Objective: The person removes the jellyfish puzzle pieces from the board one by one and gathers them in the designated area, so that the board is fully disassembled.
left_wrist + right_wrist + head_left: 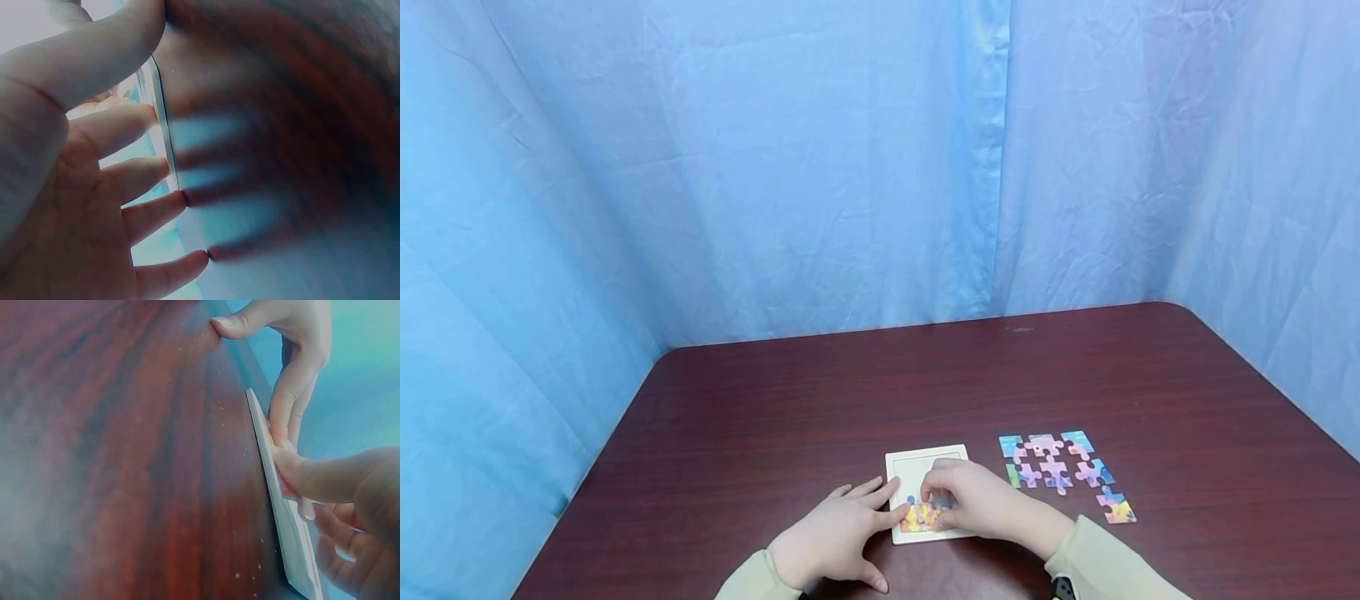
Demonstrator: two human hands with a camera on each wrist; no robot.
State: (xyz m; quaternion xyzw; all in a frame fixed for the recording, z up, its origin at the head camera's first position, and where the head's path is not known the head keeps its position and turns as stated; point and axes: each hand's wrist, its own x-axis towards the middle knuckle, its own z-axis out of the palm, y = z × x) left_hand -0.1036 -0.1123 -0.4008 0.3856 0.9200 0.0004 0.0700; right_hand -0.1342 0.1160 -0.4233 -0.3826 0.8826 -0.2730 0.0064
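A small white puzzle tray [916,472] lies on the table, with yellow and pink jigsaw pieces [916,520] along its near side. My left hand [838,533] is spread flat at the tray's left side, its index fingertip over the pieces and its thumb out on the table. From the right, my right hand [981,500] reaches over the tray. Its thumb and fingers pinch a puzzle piece [287,490] close over the tray's inside, showing a pink edge in the right wrist view. Most of that piece is hidden by the fingers.
Several loose jigsaw pieces [1055,471] lie on the dark red-brown table [790,417] to the right of the tray, with one pair [1116,506] nearer the front. Blue curtains [820,167] hang behind the table and at both sides.
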